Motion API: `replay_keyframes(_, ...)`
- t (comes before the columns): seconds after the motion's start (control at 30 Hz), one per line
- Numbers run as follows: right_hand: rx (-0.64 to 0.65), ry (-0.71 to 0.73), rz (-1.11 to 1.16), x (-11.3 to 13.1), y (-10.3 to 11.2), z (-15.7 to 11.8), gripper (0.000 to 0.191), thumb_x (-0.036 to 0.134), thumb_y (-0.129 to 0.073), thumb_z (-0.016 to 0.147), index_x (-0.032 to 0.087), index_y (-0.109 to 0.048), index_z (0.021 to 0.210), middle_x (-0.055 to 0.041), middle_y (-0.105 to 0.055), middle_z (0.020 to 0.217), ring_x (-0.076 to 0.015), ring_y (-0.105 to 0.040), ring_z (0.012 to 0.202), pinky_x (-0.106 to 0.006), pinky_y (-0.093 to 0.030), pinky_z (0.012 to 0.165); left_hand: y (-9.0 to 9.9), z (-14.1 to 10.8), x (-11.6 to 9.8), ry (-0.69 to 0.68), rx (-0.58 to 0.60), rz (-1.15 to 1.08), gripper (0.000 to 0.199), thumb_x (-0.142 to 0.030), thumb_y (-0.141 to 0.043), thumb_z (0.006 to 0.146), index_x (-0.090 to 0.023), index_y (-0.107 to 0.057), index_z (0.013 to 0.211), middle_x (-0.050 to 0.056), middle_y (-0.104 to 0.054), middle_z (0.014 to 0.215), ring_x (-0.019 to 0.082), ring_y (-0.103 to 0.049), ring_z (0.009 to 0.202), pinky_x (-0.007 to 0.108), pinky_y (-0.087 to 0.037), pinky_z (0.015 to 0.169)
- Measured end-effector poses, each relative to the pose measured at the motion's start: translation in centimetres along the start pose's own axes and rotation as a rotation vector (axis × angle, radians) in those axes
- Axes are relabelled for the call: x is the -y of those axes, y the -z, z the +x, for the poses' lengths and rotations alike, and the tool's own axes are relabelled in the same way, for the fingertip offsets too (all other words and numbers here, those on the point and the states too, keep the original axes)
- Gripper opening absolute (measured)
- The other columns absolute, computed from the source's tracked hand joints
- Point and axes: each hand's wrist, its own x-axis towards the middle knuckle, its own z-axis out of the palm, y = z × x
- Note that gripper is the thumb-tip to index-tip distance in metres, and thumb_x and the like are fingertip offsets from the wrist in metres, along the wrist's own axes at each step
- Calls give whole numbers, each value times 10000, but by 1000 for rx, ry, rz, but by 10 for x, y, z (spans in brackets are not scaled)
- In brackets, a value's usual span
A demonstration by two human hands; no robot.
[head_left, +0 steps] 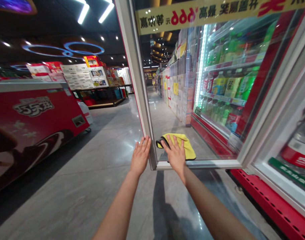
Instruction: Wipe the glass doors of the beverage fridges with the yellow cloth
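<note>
My right hand [177,154] holds a yellow cloth [190,146] with a dark edge flat against the lower left part of the glass door [167,110]. Its fingers are spread over the cloth, and part of the cloth folds over near the frame. My left hand [140,156] is open, fingers stretched upward, and rests at the outer edge of the door's grey frame [137,66]. The door stands swung out from a drinks cooler. Across its top runs a yellow strip [212,15] with lettering seen in reverse.
To the right, the red and white cooler [275,203] shows a large bottle [300,143] inside. Lit shelves of bottles [225,83] appear in the glass. A red chest freezer [37,123] stands at left, with stacked boxes [79,75] behind it. Grey floor [104,143] lies between.
</note>
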Motion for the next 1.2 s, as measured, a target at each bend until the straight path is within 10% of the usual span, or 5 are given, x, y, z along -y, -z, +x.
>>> replay_keyframes(0.3, -2, 434, 6, -15, -22, -7, 573, 110, -473, 948, 403, -558, 1434, 68, -435, 1612, -177, -357, 1499, -496, -90, 1288, 9, -2, 8, -30, -1, -37, 799, -30, -417, 909, -238, -152, 1634, 81, -274, 1670, 255, -144, 1575, 576, -273, 1251)
replay_keyframes(0.5, -88, 168, 15, -1, 2, 27, 724, 91, -495, 923, 384, -364, 1572, -13, -289, 1683, -276, -226, 1560, -639, -61, 1240, 13, -1, 13, -58, 18, -87, 882, 44, -392, 837, -266, -161, 1629, 53, -278, 1670, 261, -113, 1581, 604, -252, 1250)
replay_keyframes(0.77, -120, 417, 91, -15, -18, 9, 473, 146, -510, 985, 371, -619, 1386, 22, -578, 1506, -180, -467, 1420, -405, -267, 1214, 19, 2, 16, -41, 38, -164, 915, 73, -343, 809, -302, -170, 1625, 21, -284, 1672, 246, -130, 1581, 600, -240, 1256)
replay_keyframes(1.2, -3, 429, 123, 22, 0, 24, 693, 29, -448, 940, 431, -454, 1505, 77, -421, 1617, -229, -334, 1516, -578, -169, 1251, 16, -7, 28, 36, -57, -255, 916, 61, -336, 803, -245, -105, 1635, 103, -256, 1681, 244, -149, 1577, 612, -246, 1245)
